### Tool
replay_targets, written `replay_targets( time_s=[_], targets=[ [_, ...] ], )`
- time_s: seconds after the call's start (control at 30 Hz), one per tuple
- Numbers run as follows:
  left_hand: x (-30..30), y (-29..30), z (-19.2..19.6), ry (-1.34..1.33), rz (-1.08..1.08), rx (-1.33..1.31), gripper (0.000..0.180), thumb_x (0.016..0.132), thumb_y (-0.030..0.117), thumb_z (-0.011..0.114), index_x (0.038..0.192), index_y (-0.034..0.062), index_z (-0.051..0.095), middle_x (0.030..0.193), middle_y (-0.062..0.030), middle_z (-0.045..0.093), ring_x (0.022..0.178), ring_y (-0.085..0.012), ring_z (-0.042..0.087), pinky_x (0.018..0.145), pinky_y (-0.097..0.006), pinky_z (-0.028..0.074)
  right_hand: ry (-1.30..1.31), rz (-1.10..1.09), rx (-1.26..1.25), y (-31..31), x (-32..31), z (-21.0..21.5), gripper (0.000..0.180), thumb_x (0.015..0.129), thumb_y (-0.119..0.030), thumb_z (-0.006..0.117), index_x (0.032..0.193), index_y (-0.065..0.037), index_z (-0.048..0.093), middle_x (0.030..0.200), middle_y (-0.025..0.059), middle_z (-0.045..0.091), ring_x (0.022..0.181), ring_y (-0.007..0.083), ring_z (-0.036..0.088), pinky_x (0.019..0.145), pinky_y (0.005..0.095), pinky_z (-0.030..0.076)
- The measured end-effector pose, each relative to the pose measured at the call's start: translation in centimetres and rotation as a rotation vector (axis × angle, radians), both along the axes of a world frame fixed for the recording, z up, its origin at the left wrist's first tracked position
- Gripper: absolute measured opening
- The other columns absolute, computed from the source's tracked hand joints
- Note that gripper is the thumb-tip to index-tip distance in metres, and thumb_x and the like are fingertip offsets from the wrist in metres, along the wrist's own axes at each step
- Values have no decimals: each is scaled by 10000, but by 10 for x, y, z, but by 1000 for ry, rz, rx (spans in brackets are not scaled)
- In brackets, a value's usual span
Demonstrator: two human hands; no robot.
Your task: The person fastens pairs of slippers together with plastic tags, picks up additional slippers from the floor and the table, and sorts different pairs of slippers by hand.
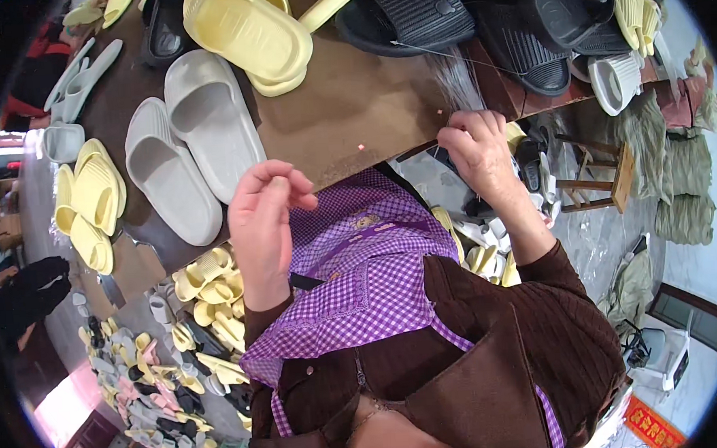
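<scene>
My left hand point(267, 216) is raised at the table's near edge, beside a pair of grey slide slippers point(173, 173). Its fingers curl toward the thumb; whatever they may hold cannot be made out. Further right, my right hand point(482, 154) has its fingers pinched together at the table edge, close to a bundle of clear thin strands point(455, 77). What it pinches is too small to tell. A pale yellow slipper point(249, 37) lies beyond the hands. Black ribbed slippers point(408, 17) lie at the far side, with a thin strand running from one toward the bundle.
More black slippers point(532, 48) and a white slipper point(615, 82) lie at the table's right. Yellow slippers point(96, 189) sit at its left. A wooden stool point(607, 174) stands right of me. Piles of slippers point(163, 372) cover the floor at left. Another person point(34, 298) is at far left.
</scene>
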State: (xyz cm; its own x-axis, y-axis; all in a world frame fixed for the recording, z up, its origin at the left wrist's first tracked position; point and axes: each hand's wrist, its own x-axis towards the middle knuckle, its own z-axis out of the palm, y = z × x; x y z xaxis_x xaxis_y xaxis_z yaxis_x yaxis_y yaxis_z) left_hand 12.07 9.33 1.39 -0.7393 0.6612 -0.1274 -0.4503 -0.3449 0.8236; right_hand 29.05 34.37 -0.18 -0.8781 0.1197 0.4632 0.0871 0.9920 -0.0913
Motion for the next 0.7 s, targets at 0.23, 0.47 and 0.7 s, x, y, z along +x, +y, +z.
replay_targets(
  time_s=[0.23, 0.47, 0.7],
  targets=[
    [22, 37, -1, 806, -124, -215, 236, 829, -46, 535, 1061, -11, 554, 1007, -117, 610, 879, -173, 603, 751, -262, 496, 185, 213, -76, -28, -15, 23, 229, 603, -35, 661, 817, -92, 606, 869, 28, 588, 783, 230, 532, 733, 365, 397],
    [18, 80, -8, 1069, -219, -13, 224, 794, -56, 544, 1009, -18, 595, 1061, -149, 611, 897, -185, 604, 763, -277, 483, 371, 448, -347, -52, -31, 37, 216, 623, -33, 668, 824, -86, 612, 853, 26, 621, 742, 225, 546, 742, 348, 407],
    [15, 76, -16, 687, -105, -206, 152, 895, 40, 510, 971, -44, 612, 881, -89, 648, 810, -143, 605, 754, -253, 473, 231, 59, -213, -4, -57, 17, 159, 728, -56, 629, 887, -51, 615, 968, 76, 607, 892, 259, 553, 785, 366, 422]
  ],
)
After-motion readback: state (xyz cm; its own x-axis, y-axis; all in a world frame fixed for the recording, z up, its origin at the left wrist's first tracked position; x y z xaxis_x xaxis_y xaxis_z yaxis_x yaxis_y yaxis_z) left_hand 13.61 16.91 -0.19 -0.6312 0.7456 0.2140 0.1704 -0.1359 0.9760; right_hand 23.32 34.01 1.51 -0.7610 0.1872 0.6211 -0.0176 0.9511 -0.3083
